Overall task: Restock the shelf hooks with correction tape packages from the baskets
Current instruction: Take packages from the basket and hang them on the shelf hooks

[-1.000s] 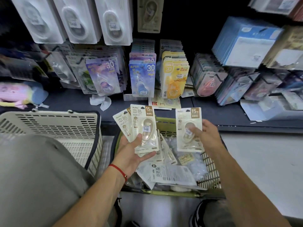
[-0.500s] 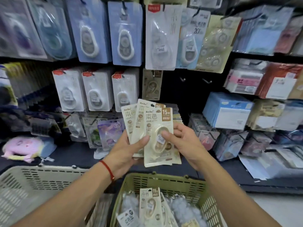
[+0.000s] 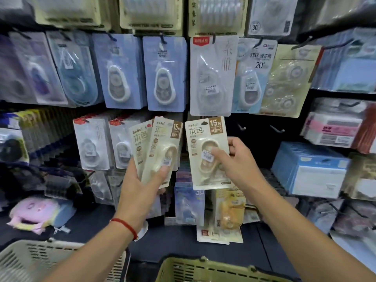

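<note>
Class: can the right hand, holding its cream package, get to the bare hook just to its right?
Probably yes: the right hand pinches the cream package beside the bare hook, with nothing between.

The right hand [image 3: 237,159] has pulled one cream package [image 3: 207,151] off the left hand's [image 3: 140,188] stack [image 3: 156,147], out toward three o'clock; both hands have risen from the green basket [image 3: 203,267] to the hanging rows.

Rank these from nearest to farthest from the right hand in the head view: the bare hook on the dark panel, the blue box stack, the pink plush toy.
1. Bare hook: just above the right hand, slightly to its right, on the dark back panel.
2. Blue box stack: farther out on the right-side shelf.
3. Pink plush toy: far left, low on the shelf ledge.
</note>
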